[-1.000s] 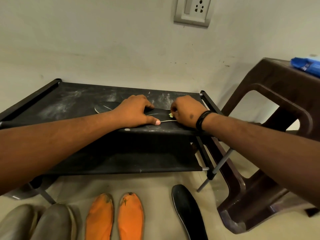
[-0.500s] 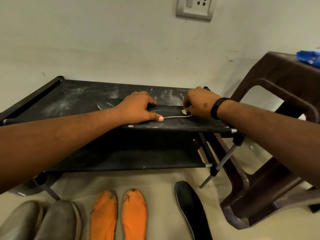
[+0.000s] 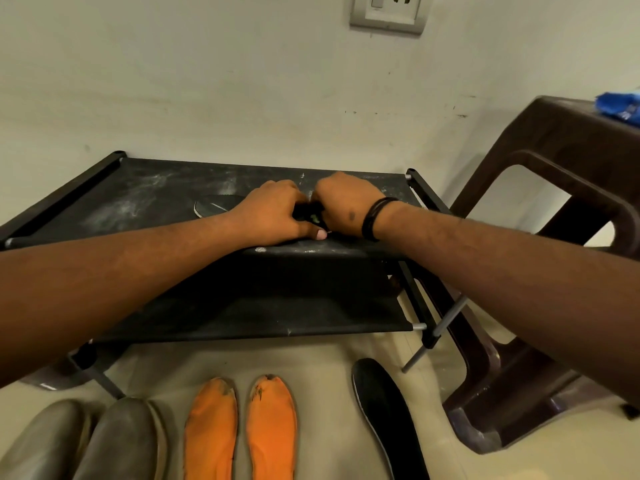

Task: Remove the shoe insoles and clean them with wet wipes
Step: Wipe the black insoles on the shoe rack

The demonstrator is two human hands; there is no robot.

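One head-worn camera looks forward and down, close over the rack's [image 3: 145, 199] top shelf, facing the wall [image 3: 207, 81].

A black insole [image 3: 216, 206] lies flat on the shoe rack [image 3: 145, 199] top shelf, mostly hidden. Another black insole [image 3: 388, 417] and two orange insoles [image 3: 242, 431] lie below it; wipe apparently unseen.

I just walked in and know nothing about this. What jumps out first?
Two bare hands, the left hand and the right hand, meet over a black insole on the dusty top shelf of a black shoe rack. On the floor below, a bright pair of orange insoles lies between grey shoes and another black insole.
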